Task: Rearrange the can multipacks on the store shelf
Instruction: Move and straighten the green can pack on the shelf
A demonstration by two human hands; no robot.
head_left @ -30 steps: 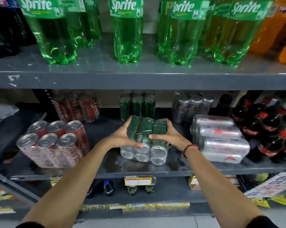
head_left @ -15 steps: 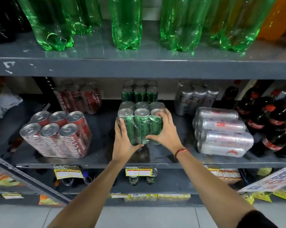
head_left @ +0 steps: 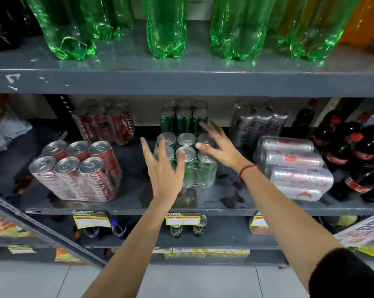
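Both hands, left hand (head_left: 163,168) and right hand (head_left: 219,148), have a released grip over the upright green can pack (head_left: 194,162) on the shelf (head_left: 203,203).

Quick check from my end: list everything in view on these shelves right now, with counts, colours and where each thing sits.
green bottles: several, top shelf
orange bottle: one, top right
front red can pack: one, upright, middle shelf left
rear red can pack: one, behind it
front green can pack: one, upright, centre
rear green can pack: one, behind it
front silver can pack: one, on its side, right
rear silver can pack: one, upright, behind
cola bottles: several, dark, far right
price tags: yellow, shelf edge
left hand: open
right hand: open
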